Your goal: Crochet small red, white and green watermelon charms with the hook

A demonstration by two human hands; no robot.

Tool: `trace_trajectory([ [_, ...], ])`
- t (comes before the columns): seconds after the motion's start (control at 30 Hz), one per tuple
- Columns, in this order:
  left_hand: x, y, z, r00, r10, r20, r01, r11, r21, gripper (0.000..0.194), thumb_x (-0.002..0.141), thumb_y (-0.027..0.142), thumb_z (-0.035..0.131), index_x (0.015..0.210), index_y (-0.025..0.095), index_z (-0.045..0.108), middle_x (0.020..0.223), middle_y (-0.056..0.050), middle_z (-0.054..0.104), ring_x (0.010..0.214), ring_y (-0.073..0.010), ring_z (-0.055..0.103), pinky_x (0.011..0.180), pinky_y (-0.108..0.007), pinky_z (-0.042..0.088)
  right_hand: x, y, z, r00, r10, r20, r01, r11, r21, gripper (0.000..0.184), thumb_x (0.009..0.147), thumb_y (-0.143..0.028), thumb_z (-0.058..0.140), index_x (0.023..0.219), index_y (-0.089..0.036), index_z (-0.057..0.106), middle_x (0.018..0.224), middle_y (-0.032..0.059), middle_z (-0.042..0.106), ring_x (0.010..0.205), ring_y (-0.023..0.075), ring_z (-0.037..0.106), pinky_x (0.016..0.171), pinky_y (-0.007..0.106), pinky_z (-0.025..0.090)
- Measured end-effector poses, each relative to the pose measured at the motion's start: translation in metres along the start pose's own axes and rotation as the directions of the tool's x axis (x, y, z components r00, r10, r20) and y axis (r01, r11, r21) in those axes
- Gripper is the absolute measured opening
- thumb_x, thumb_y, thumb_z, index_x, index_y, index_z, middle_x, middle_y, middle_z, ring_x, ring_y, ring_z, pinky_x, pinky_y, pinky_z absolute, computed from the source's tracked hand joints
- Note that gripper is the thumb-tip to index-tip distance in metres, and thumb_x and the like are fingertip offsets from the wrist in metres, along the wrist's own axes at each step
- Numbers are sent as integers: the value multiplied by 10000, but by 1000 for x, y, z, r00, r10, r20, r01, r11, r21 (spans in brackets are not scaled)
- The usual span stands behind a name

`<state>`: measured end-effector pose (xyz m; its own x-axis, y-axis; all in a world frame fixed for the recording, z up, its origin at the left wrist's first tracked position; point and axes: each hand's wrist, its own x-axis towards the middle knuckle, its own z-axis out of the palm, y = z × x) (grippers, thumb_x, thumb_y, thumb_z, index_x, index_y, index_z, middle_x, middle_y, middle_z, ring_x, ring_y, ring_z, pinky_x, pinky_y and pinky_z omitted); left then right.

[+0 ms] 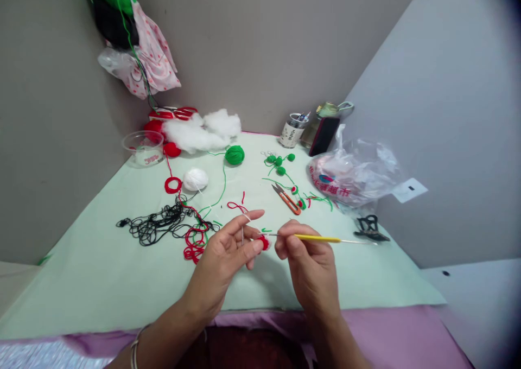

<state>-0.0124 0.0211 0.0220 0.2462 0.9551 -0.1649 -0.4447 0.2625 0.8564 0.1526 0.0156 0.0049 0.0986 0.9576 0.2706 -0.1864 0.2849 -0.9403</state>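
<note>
Between thumb and fingers, my left hand [228,249] pinches a small red and white crochet piece [264,242]. White yarn [243,233] loops over the raised index finger of that hand. My right hand [309,260] grips a crochet hook [317,238] by its yellow handle, its metal tip pointing left at the crochet piece. Whether the tip sits inside a stitch is too small to tell. A white yarn ball [196,179] lies beyond my left hand. Orange-handled thread snips [287,199] rest on the table beyond my right hand.
Tangled black yarn [163,222] and loose red yarn [195,244] spread at the left. Farther back are white stuffing [199,133], a green yarn ball [235,155] and a clear plastic tub [143,151]. A plastic bag [350,173], pen cup [292,132] and phone [324,136] stand at the right.
</note>
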Motion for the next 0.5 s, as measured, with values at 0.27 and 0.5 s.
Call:
trace_trajectory([
  [0.27, 1, -2, 2, 1000, -11, 16, 11, 1000, -15, 462, 801, 289, 899, 1251, 265, 798, 889, -11, 670, 750, -120, 528, 621, -219, 411, -5, -7, 5, 996, -90, 9, 90, 977, -193, 161, 1011, -348, 671, 944, -262, 790, 855, 19, 678, 762, 166, 598, 722, 308, 485],
  [0.5, 2, -1, 1, 999, -26, 34, 26, 1000, 2, 444, 808, 304, 891, 1243, 278, 805, 899, -15, 671, 765, -134, 523, 634, -231, 412, -4, -4, 4, 999, -30, -31, 28, 998, -48, 153, 1008, -338, 685, 995, -260, 816, 928, 44, 762, 756, 167, 654, 722, 314, 543],
])
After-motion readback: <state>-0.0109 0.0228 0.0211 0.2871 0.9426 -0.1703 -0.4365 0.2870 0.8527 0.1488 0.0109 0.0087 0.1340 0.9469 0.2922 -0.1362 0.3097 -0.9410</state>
